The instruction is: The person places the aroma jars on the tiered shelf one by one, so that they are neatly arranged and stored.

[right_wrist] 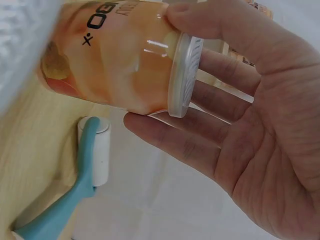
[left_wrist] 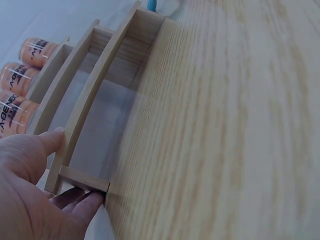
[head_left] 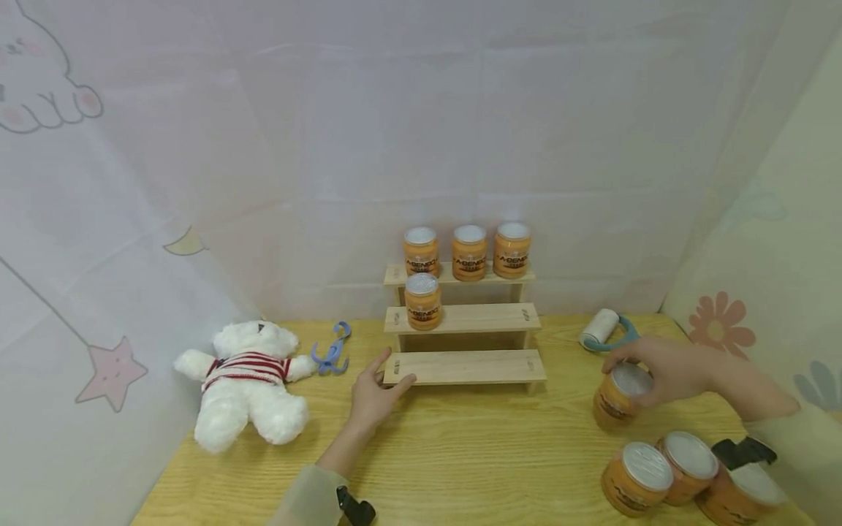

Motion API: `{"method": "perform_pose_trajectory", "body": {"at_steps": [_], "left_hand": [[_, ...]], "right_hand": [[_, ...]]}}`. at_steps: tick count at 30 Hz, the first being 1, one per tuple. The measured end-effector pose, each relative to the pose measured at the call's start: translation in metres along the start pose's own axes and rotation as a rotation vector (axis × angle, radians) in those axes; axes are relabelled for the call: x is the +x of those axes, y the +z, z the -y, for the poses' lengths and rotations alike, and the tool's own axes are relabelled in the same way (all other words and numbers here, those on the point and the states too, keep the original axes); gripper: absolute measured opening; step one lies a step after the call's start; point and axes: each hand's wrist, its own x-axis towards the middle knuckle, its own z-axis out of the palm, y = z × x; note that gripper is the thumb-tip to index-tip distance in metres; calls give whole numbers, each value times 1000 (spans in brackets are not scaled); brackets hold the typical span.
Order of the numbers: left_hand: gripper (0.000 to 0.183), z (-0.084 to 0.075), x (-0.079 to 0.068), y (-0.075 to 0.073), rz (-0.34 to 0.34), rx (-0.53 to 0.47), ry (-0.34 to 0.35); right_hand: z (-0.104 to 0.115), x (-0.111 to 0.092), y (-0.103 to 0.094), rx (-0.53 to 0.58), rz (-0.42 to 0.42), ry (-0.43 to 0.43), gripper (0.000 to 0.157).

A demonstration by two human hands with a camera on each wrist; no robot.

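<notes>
My right hand (head_left: 667,369) grips an orange-labelled jar (head_left: 615,398) with a pale lid, at the right of the table. In the right wrist view the thumb lies along one side of this jar (right_wrist: 120,55) and the fingers reach round the other. My left hand (head_left: 375,394) holds the left end of a three-step wooden display rack (head_left: 473,367). Its thumb rests on the lowest board, and the other fingers are at the end support in the left wrist view. Three matching jars (head_left: 469,253) stand on the top step, and one jar (head_left: 423,302) is at the left of the middle step.
Three more jars (head_left: 636,478) stand close together at the front right, partly under the right forearm. A lint roller (head_left: 601,329) with a blue handle lies behind the right hand. At the left are a white teddy bear (head_left: 246,380) and a blue hook (head_left: 334,351).
</notes>
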Motion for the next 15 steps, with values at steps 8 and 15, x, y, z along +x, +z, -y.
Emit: {"method": "perform_pose_trajectory", "body": {"at_steps": [8,15], "left_hand": [[89,1,0,0,5,-16,5],[88,2,0,1,-5,-23,22]], "right_hand": [[5,16,-13,-149,-72,-83,43],[14,29,-22,-194,-73,-70,43]]}}
